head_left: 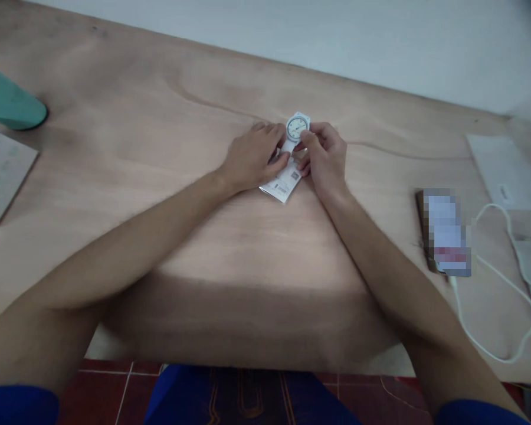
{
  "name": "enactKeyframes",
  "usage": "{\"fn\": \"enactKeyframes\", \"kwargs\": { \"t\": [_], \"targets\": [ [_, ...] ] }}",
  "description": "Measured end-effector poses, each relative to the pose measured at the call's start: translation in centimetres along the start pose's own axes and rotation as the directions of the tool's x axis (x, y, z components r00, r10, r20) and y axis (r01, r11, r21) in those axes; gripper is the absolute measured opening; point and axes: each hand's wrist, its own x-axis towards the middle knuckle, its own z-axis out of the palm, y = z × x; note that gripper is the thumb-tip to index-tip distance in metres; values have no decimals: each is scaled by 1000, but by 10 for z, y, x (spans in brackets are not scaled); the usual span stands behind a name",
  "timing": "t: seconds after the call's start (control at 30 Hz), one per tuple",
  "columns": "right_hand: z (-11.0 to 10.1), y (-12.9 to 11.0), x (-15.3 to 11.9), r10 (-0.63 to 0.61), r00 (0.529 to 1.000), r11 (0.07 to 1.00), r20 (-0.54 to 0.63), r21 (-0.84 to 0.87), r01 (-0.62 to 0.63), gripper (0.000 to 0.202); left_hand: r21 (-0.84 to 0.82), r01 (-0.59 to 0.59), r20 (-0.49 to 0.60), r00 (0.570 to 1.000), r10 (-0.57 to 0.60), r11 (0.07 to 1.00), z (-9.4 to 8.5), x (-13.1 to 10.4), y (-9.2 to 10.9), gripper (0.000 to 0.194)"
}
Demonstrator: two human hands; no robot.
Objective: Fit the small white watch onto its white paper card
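Between my two hands is a white wristwatch with a round dial, its strap running down toward me. My right hand pinches the watch at its case, the thumb at the dial's lower right edge. My left hand is curled at the strap's left side, with thumb and fingers closed around it; the exact grip is partly hidden. Under the hands lies a small white printed packet with a barcode and a square code, its upper part covered by the watch and fingers.
A phone with a white cable lies at the right, near a white sheet. At the left are a green cylinder and a white printed box or book. Behind the wooden table stands a pale wall.
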Motion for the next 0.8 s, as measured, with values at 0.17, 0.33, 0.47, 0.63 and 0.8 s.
{"fn": "enactKeyframes", "kwargs": {
  "t": [0.17, 0.33, 0.47, 0.63, 0.8],
  "targets": [
    [2, -7, -2, 52, 998, 999, -26, 7, -52, 47, 10, 16, 1, 1000, -16, 1000, -1, -1, 0, 26],
    [3, -10, -4, 73, 997, 997, -31, 20, -72, 48, 40, 26, 12, 1000, -26, 999, -2, -1, 1, 26],
    [3, -12, -4, 76, 997, 997, -29, 18, -75, 44, 44, 33, 13, 999, -34, 998, -2, 0, 1, 26],
    [3, -14, -4, 80, 996, 997, -37, 25, -79, 41, 30, 25, 0, 1000, -25, 999, -2, 0, 1, 25],
    [3, -14, -5, 79, 996, 997, -36, 25, -78, 42, 23, 21, 0, 1000, -21, 1000, -2, -1, 1, 25]
  ]
}}
